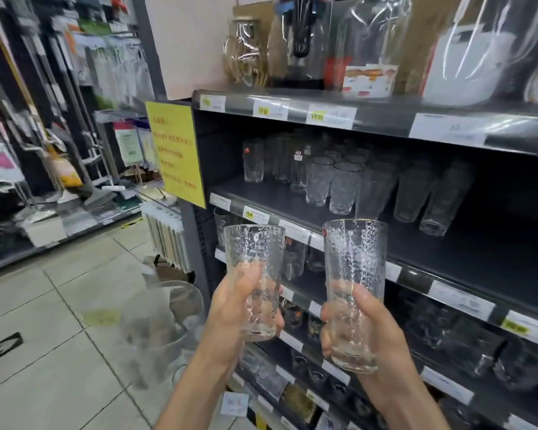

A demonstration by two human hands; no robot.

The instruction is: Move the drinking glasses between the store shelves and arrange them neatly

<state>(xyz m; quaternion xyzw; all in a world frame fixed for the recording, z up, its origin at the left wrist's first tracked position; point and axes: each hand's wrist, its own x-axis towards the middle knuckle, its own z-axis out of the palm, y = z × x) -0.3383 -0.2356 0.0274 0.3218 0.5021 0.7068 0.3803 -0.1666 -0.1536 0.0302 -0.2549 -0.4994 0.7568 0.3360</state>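
Left glass sits upright in your left hand, fingers curled round it; right glass likewise in your right hand, both near, before the shelves. Yellow sign and price tags blur beyond reading.

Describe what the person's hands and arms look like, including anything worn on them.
Both are bare. The left hand and the right hand wear no gloves, and no ring shows on the visible fingers. The left forearm and the right forearm carry no sleeve, watch or bracelet down to the picture's bottom edge.
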